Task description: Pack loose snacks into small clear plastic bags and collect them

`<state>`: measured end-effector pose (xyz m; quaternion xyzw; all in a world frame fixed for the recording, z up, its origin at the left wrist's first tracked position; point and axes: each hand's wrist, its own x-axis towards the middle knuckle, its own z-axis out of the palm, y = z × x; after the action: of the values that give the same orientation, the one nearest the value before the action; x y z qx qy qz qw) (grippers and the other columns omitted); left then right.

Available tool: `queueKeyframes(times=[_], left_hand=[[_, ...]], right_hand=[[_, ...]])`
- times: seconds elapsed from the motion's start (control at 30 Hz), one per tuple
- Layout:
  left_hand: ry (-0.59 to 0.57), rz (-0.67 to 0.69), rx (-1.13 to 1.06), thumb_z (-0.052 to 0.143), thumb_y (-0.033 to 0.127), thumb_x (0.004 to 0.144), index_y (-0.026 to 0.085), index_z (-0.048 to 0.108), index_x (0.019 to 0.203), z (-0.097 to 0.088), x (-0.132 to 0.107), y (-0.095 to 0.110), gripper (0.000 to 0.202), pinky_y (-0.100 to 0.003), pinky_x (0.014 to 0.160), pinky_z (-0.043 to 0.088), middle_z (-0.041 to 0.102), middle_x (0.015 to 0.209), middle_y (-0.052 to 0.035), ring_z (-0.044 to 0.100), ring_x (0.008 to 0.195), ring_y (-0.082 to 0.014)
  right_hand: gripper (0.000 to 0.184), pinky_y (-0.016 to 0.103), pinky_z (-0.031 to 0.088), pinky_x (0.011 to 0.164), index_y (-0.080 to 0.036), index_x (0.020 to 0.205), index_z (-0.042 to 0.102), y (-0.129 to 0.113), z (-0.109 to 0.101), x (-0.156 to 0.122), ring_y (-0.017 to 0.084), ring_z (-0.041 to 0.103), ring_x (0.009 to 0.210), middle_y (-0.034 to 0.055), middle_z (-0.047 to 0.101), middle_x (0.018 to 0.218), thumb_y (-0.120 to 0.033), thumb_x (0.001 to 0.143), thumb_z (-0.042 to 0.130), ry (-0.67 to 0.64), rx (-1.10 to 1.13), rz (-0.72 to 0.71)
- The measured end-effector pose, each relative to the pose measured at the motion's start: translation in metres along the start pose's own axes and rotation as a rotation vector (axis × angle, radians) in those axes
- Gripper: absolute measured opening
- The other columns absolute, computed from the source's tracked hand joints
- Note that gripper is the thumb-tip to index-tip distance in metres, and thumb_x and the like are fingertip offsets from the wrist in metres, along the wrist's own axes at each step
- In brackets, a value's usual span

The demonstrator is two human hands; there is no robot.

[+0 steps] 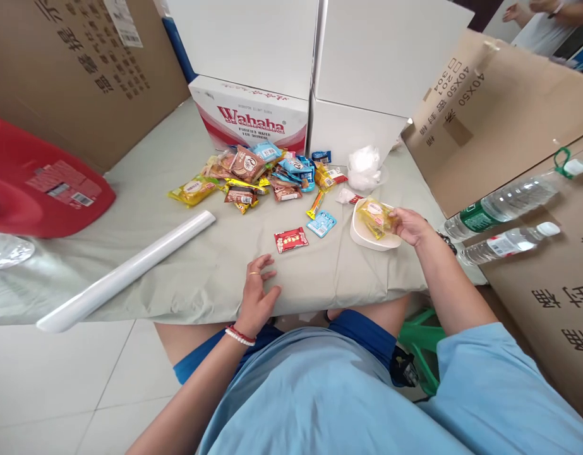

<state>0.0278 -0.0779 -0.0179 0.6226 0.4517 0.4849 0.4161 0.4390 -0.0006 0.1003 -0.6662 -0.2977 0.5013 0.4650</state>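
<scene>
My right hand point(409, 226) pinches the edge of a yellow snack packet point(374, 213) over a white plastic container point(374, 240). Part of another yellow wrapper point(378, 232) shows inside the container, under the packet. Near the table's front edge, my left hand point(259, 287) is empty with its fingers loosely apart. Just beyond its fingertips lies a red packet point(291, 240), and a light blue packet point(322, 224) is between that and the container. Farther back is a heap of wrapped snacks point(248, 165) in brown, blue and yellow wrappers.
A white roll point(130, 268) lies slantwise at left, by a red jug point(45, 180). Behind the snacks stand a Wahaha carton point(258, 120) and white boxes point(367, 50). White plastic bags point(366, 167) sit behind the container. Bottles point(509, 245) and cardboard point(499, 114) border the right side.
</scene>
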Motion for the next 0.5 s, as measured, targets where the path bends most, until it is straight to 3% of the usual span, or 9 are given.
queueKeyframes(times=[0.1, 0.27, 0.37, 0.5], left_hand=[[-0.004, 0.020, 0.055, 0.056, 0.013, 0.081, 0.024, 0.045, 0.140, -0.002, -0.003, -0.015, 0.061, -0.050, 0.104, 0.057, 0.051, 0.137, -0.0121, 0.062, 0.122, -0.0251], [-0.065, 0.111, 0.255, 0.052, 0.008, 0.079, 0.021, 0.042, 0.143, 0.002, -0.006, -0.009, 0.066, -0.048, 0.101, 0.059, 0.058, 0.131, -0.0124, 0.068, 0.111, -0.0224], [-0.085, 0.157, 0.353, 0.049, 0.006, 0.079, 0.019, 0.041, 0.144, 0.004, -0.008, -0.007, 0.067, -0.047, 0.099, 0.060, 0.060, 0.128, -0.0126, 0.068, 0.110, -0.0228], [-0.081, 0.211, 0.411, 0.049, 0.007, 0.079, 0.018, 0.041, 0.145, 0.006, -0.009, -0.010, 0.067, -0.045, 0.097, 0.061, 0.062, 0.123, -0.0122, 0.069, 0.108, -0.0228]], right_hand=[[0.023, 0.035, 0.064, 0.071, -0.017, 0.101, 0.064, 0.006, 0.011, 0.020, 0.021, 0.074, 0.078, 0.0092, 0.076, 0.089, -0.019, 0.080, 0.056, -0.031, -0.287, 0.163], [0.025, 0.033, 0.057, 0.058, -0.017, 0.105, 0.066, 0.021, 0.017, 0.023, 0.022, 0.068, 0.060, 0.0093, 0.072, 0.076, -0.035, 0.087, 0.064, 0.063, -0.668, 0.204], [0.031, 0.033, 0.053, 0.058, -0.019, 0.111, 0.067, 0.020, 0.015, 0.019, 0.021, 0.065, 0.054, 0.0064, 0.069, 0.068, -0.040, 0.089, 0.065, 0.061, -0.874, 0.191], [0.034, 0.039, 0.052, 0.074, -0.016, 0.111, 0.071, 0.001, 0.009, 0.009, 0.030, 0.071, 0.076, 0.0138, 0.073, 0.078, -0.038, 0.085, 0.070, 0.082, -1.129, 0.134]])
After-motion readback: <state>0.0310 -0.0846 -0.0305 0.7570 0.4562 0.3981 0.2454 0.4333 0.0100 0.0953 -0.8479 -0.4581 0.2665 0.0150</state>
